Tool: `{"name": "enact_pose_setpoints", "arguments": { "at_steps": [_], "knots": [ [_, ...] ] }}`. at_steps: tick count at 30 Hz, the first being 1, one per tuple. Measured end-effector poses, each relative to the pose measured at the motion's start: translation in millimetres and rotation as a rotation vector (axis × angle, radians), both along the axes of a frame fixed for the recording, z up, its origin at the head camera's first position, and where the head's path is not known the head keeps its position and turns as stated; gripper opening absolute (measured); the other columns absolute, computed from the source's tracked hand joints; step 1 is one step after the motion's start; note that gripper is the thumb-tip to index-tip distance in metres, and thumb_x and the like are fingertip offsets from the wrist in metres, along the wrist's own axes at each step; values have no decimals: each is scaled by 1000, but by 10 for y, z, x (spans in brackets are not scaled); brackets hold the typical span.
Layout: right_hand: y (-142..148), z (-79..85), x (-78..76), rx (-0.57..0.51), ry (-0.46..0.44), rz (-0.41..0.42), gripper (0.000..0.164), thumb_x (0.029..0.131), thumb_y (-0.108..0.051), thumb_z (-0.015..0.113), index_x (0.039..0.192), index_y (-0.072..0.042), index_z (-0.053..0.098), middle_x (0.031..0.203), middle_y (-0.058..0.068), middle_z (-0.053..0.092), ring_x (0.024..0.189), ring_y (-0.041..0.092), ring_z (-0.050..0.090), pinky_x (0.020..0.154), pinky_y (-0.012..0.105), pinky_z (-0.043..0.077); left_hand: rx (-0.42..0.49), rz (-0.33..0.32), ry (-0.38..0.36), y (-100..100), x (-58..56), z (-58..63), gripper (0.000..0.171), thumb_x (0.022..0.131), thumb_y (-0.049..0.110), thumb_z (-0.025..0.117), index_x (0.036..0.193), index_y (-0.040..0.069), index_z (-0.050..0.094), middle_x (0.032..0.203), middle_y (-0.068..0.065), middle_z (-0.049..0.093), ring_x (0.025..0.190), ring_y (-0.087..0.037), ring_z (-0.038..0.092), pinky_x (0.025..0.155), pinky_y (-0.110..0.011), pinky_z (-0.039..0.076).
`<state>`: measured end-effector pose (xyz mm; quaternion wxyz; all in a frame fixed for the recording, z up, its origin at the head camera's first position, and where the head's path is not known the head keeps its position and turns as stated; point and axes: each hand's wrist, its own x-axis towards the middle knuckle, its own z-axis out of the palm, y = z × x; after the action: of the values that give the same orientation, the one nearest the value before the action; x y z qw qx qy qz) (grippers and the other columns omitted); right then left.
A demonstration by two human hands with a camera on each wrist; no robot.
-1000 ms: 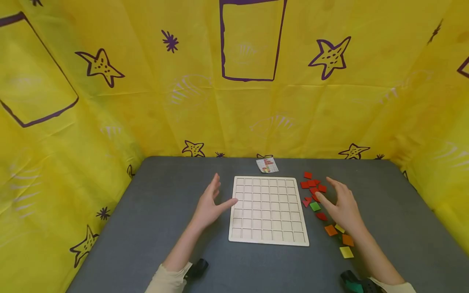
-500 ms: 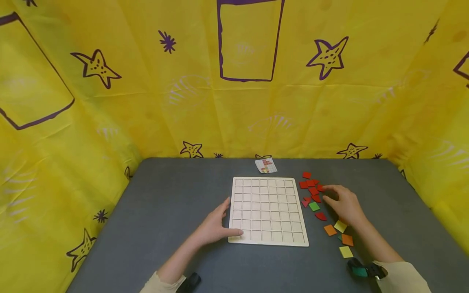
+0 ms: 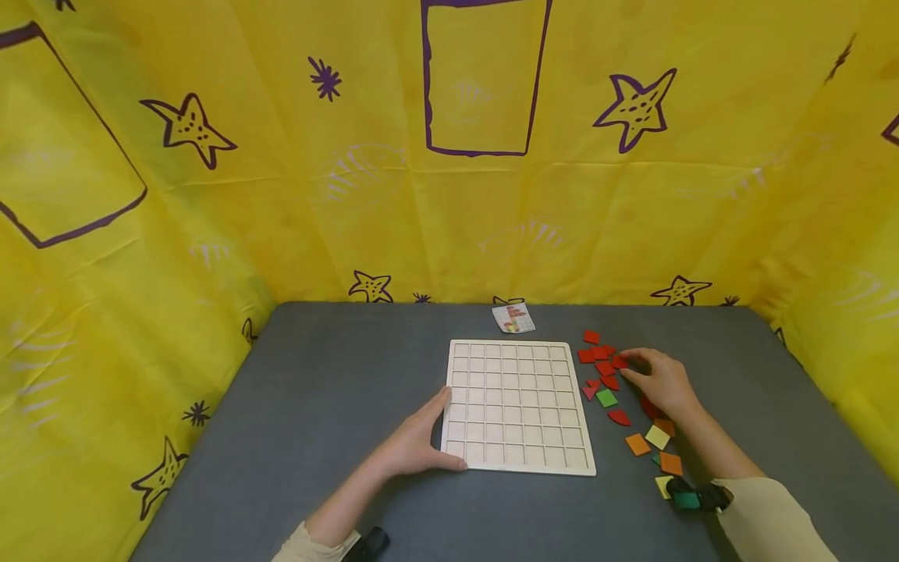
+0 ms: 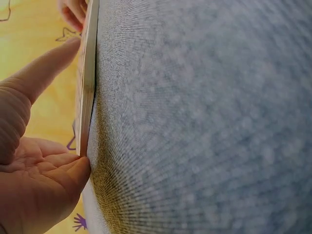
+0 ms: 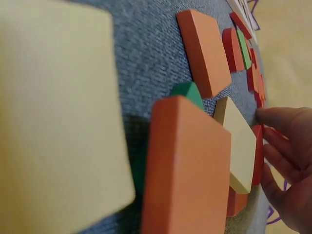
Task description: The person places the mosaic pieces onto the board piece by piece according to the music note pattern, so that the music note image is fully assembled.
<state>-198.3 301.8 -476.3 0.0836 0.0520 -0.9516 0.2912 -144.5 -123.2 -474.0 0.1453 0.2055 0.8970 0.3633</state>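
A pale wooden board (image 3: 520, 406) with a grid of square recesses lies flat on the dark table. My left hand (image 3: 413, 443) rests at its near left corner, thumb along the near edge and fingers along the left side. In the left wrist view, the fingertips touch the edge of the board (image 4: 88, 73). To the right of the board, my right hand (image 3: 663, 384) pinches a red tile (image 3: 618, 363) between thumb and fingertips, low at the table. Several other red tiles (image 3: 599, 353) lie just left of those fingertips, with a green tile (image 3: 607, 398) nearer me.
Orange tiles (image 3: 637, 444), pale yellow tiles (image 3: 657, 437) and a red quarter-round tile (image 3: 619, 417) lie around the right forearm. Behind the board is a small printed pattern card (image 3: 513, 318). A yellow patterned cloth (image 3: 463, 226) hangs past the table's far edge.
My left hand has slid from the board's left side to its near left corner. My right hand has come down onto the red tile, its fingers drawing together.
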Motion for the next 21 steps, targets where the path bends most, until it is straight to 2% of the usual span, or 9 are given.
{"name": "enact_pose_setpoints", "arguments": {
  "at_steps": [5,8,13,17,21],
  "knots": [
    [18,-23,-12,-5,3,-27,30,86,-20,70,111,-3,66,108,23,66,97,39,60,82,52,46,-9,-8,6,-3,19,23,118,62,37,88,151,4,17,158,-14,19,144,-29,22,110,-51,28],
    [27,-37,-1,-23,23,-72,30,86,-24,71,109,-5,68,102,20,69,91,37,63,77,49,47,-19,-15,13,2,27,32,117,63,35,88,151,3,18,158,-14,19,144,-30,23,110,-51,28],
    [-49,14,40,-103,35,-148,35,85,-34,71,109,-9,68,98,16,72,89,35,64,75,44,45,-33,-20,15,10,35,41,115,63,35,88,151,4,20,158,-13,19,143,-31,23,109,-52,29],
    [-231,95,32,-204,-31,-135,42,85,-42,69,114,-12,66,106,13,70,95,33,63,77,39,47,-20,-6,16,18,49,51,115,63,34,88,150,3,21,157,-14,20,143,-32,24,110,-52,28],
    [-467,117,-38,-272,-71,-97,44,83,-46,69,115,-15,67,110,10,68,94,26,61,70,31,48,5,8,18,43,75,55,114,63,31,88,150,2,21,157,-15,21,142,-30,26,110,-51,29]
  ]
}}
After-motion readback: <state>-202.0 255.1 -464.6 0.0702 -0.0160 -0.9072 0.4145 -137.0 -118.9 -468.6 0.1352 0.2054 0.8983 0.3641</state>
